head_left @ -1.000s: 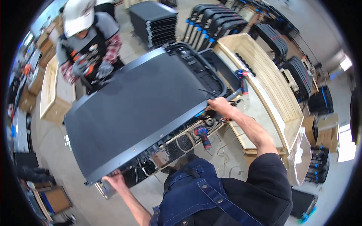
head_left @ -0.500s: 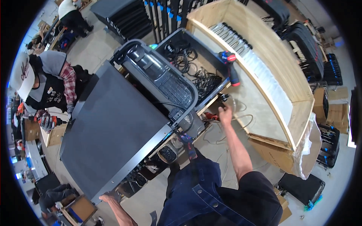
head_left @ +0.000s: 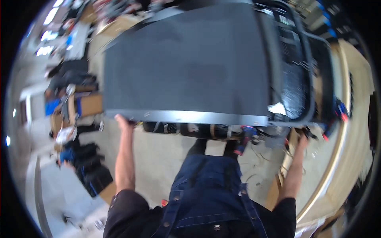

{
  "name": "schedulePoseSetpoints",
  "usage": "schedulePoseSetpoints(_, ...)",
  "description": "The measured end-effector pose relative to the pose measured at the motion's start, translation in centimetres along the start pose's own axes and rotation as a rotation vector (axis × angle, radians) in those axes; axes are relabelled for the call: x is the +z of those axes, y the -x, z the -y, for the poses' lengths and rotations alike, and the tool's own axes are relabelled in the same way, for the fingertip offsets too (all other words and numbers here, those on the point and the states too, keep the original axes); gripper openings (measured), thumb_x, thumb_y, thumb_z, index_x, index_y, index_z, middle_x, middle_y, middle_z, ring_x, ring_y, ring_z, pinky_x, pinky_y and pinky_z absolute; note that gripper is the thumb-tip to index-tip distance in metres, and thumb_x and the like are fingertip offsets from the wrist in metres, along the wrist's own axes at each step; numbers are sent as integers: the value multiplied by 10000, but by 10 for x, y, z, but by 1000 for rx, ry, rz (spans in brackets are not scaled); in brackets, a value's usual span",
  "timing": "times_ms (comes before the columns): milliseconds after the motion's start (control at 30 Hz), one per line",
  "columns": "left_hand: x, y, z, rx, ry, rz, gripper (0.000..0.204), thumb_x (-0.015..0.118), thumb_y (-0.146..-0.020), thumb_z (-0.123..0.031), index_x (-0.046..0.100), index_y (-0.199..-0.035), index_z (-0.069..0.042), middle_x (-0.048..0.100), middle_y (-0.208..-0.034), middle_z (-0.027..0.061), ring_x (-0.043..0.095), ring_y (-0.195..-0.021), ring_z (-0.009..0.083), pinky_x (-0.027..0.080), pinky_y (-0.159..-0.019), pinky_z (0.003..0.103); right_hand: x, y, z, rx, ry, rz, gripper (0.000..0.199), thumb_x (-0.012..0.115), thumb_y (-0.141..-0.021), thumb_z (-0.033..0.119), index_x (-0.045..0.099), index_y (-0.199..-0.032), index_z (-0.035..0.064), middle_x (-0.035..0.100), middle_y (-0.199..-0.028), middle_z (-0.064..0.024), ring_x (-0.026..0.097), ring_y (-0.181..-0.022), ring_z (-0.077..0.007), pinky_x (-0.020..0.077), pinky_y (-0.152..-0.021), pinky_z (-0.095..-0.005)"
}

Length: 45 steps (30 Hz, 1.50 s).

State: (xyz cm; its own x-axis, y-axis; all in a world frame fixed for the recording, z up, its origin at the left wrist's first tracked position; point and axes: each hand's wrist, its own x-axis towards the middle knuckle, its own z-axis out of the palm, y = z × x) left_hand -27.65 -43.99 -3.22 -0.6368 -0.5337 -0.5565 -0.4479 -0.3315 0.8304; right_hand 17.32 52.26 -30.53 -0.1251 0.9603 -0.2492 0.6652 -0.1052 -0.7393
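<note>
The dark panel [head_left: 190,67] is laid flat beside the black shell [head_left: 293,79]; what remains is not visible. The left hand [head_left: 126,124] touches its near-left corner; the right hand [head_left: 303,142] is blurred. Either hand's opening or grip, I cannot tell.

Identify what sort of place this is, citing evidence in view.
Probably an assembly workshop: a large dark panel lies before the person, a red-and-blue power tool sits by its near edge, and a long pale wooden bin stands at right.

The panel [head_left: 186,67] lies left of the shell [head_left: 291,75], the box [head_left: 360,131] right of both
</note>
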Motion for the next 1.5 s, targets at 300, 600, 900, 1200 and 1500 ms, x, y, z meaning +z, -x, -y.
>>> schedulePoseSetpoints(300,-118,63,87,49,-586,-15,376,611,-982,-405,663,-959,-34,671,-769,52,651,-617,148,504,-510,273,-95,210,220,-5,-336,245,489,842,-836,241,662,-1208,-21,677,-1171,-92,629,-1042,-174,498,-959,-312)
schedulePoseSetpoints(600,-176,-34,140,298,-1072,18,230,707,-888,-201,695,-1059,-47,722,-928,179,697,-884,356,541,-790,442,-175,484,416,-173,-1073,-362,635,637,-934,435,579,-1232,-121,642,-1236,-210,568,-1207,-369,437,-1081,-515)
schedulePoseSetpoints(900,-141,-53,136,516,-1141,293,204,734,-796,-95,712,-993,-49,726,-935,188,708,-902,365,554,-788,451,-167,623,454,-181,-1575,704,457,647,-883,-26,443,-1292,-33,555,-1245,-152,510,-851,-176,452,-836,-349)
schedulePoseSetpoints(1200,-182,-65,124,448,-876,216,112,661,-861,-54,720,-927,14,724,-807,188,727,-742,298,564,-680,390,-95,700,484,-465,-1167,911,790,677,-938,136,223,-1573,17,589,-1172,-87,568,-868,-199,462,-958,-379)
schedulePoseSetpoints(1500,-105,141,-4,-387,205,980,312,679,-964,-110,629,-1245,18,710,-1006,111,705,-898,176,605,-828,292,52,761,506,-267,-1189,1101,545,732,-884,175,476,-1346,40,581,-1157,-97,622,-878,-194,555,-916,-426)
